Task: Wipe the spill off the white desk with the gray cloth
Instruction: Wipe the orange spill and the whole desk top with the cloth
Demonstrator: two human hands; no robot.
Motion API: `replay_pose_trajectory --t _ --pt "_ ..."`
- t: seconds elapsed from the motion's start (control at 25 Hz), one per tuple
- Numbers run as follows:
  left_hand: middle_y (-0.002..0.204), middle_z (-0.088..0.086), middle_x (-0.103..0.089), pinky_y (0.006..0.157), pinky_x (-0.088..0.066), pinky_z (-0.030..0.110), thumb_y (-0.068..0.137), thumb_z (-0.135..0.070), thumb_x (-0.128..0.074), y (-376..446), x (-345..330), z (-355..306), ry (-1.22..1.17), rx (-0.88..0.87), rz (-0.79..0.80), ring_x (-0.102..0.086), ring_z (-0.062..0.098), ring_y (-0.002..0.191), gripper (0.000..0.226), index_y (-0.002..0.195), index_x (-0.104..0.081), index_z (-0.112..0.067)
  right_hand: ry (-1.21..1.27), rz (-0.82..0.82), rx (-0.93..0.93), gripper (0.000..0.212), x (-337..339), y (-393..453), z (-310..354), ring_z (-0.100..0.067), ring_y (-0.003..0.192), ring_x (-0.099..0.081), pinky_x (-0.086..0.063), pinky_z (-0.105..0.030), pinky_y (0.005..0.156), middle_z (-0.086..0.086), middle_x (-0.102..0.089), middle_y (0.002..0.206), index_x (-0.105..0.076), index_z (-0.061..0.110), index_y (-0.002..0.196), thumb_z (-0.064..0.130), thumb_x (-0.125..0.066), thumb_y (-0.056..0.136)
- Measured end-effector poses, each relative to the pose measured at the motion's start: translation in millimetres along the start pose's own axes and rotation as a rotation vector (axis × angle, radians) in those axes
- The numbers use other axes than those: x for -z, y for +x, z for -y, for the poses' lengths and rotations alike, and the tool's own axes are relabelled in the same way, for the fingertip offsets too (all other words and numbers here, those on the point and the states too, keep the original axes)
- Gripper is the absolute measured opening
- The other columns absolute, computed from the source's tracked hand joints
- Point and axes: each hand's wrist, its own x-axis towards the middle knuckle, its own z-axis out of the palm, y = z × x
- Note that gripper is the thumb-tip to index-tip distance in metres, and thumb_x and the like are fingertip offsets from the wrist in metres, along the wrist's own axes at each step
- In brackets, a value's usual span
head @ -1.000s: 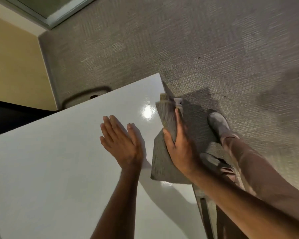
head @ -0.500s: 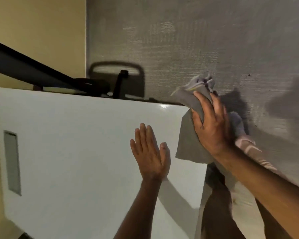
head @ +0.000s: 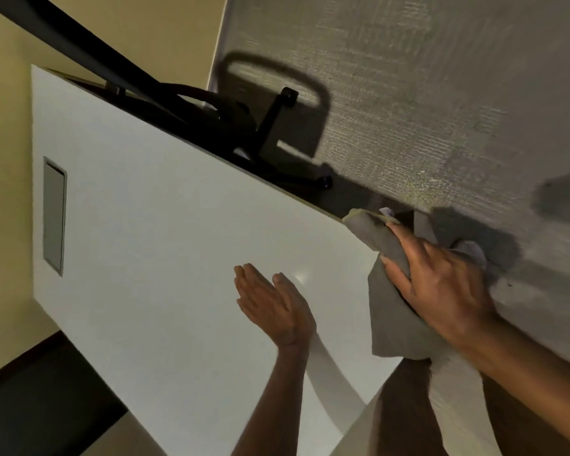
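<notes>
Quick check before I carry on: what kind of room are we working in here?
Most likely an office or a study. A white desk has a gray cable slot set into its top, a black swivel chair base stands behind it, and the floor is gray carpet.

Dim, warm light — soft motion blur

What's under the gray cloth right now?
The gray cloth lies over the white desk corner, draping past its edge, pressed by the right hand. Any spill beneath is hidden.
</notes>
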Motion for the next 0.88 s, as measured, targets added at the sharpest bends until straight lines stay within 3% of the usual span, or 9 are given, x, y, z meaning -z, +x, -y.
replay_pose_trajectory --t 0.12,0.24,0.36,0.56,0.72,0.8,0.88 --pt "0.176 0.004 -0.015 0.133 -0.003 0.042 0.106 -0.038 -0.029 1.5 -0.6 -1.1 0.050 0.011 0.015 -0.010 0.021 0.164 0.067 0.166 -0.021 -0.010 -0.062 0.041 0.055 0.061 -2.2 24.6 14.4 -0.034 0.066 -0.078 -0.056 -0.034 0.047 -0.021 -0.081 0.093 -0.063 0.004 0.143 0.046 -0.050 0.101" --pt "0.175 0.007 -0.019 0.131 -0.009 0.045 0.106 -0.040 -0.029 3.7 -1.3 2.2 0.085 -0.025 0.006 -0.014 0.024 0.164 0.068 0.165 -0.025 -0.007 -0.065 0.148 0.079 0.067 -11.4 49.6 35.0 -0.035 0.060 -0.076 -0.056 -0.035 0.046 -0.022 -0.080 0.090 -0.061 0.004 0.144 0.050 -0.040 0.101" --pt "0.175 0.010 -0.019 0.131 -0.016 0.052 0.106 -0.041 -0.027 6.4 -5.0 7.9 0.127 -0.063 0.002 -0.015 0.027 0.163 0.069 0.164 -0.025 -0.005 -0.057 0.165 0.116 0.062 -29.2 81.4 59.3 -0.034 0.059 -0.076 -0.054 -0.032 0.045 -0.022 -0.079 0.091 -0.061 0.003 0.143 0.049 -0.047 0.103" --pt "0.175 0.011 -0.020 0.130 -0.018 0.053 0.108 -0.051 -0.015 8.3 -8.7 13.3 0.174 -0.074 -0.010 -0.017 0.029 0.163 0.074 0.164 -0.026 -0.004 0.015 0.219 0.180 0.065 -57.2 138.9 107.1 -0.038 0.075 -0.077 -0.055 -0.035 0.055 -0.025 -0.075 0.108 -0.042 0.006 0.157 0.048 -0.048 0.108" --pt "0.175 0.010 -0.021 0.131 -0.012 0.049 0.107 -0.046 -0.023 9.4 -9.6 14.2 0.168 -0.068 -0.019 -0.016 0.028 0.163 0.070 0.164 -0.027 -0.006 0.084 0.296 0.189 0.068 -82.1 189.4 148.0 -0.044 0.100 -0.073 -0.056 -0.043 0.073 -0.026 -0.068 0.129 -0.023 0.010 0.165 0.051 -0.036 0.111" --pt "0.175 0.009 -0.019 0.132 -0.009 0.048 0.107 -0.047 -0.025 9.2 -10.0 14.2 0.154 -0.053 -0.011 -0.012 0.026 0.164 0.070 0.165 -0.025 -0.008 0.114 0.334 0.214 0.067 -90.0 212.4 167.2 -0.044 0.107 -0.071 -0.050 -0.041 0.075 -0.026 -0.065 0.136 -0.019 0.012 0.166 0.049 -0.037 0.112" --pt "0.176 0.008 -0.018 0.132 -0.009 0.050 0.106 -0.046 -0.028 9.1 -9.1 14.9 0.136 -0.052 -0.006 -0.011 0.026 0.164 0.069 0.165 -0.024 -0.010 0.189 0.422 0.277 0.067 -91.3 231.5 178.5 -0.045 0.119 -0.066 -0.052 -0.045 0.088 -0.024 -0.053 0.153 -0.016 0.019 0.168 0.045 -0.041 0.111"
